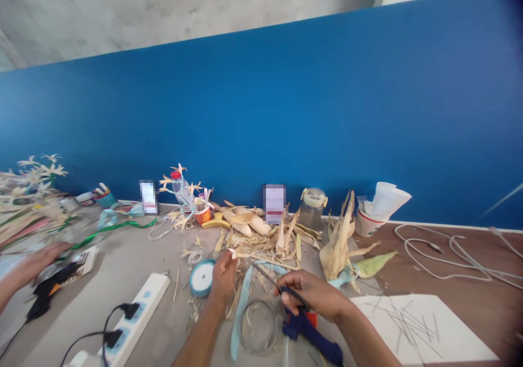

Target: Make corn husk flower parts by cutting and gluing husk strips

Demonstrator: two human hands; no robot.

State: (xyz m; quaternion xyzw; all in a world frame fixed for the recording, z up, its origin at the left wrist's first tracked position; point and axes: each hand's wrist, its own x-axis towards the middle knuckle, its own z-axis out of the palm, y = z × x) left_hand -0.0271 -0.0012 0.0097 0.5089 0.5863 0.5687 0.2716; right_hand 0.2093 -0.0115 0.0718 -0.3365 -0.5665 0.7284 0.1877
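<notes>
My left hand (224, 277) is closed in a pinch on a small whitish piece (233, 254), too small to name surely. My right hand (307, 292) grips a pair of scissors (263, 273) by its dark handles. The blades point up and left, with the tips close to the pinched piece; I cannot tell whether they touch it. Beside my left hand stands a spool of blue ribbon (201, 278). A light blue ribbon strip (241, 315) and a coil of wire (259, 352) lie between my forearms. Below my right hand is a blue glue gun (316, 338).
Dried corn husks (249, 222) are heaped behind my hands, near a phone (275, 203) and a jar (313, 206). A power strip (141, 312) lies left. Wire pieces rest on white paper (453, 329). Another person's hand (44, 259) reaches in from the left.
</notes>
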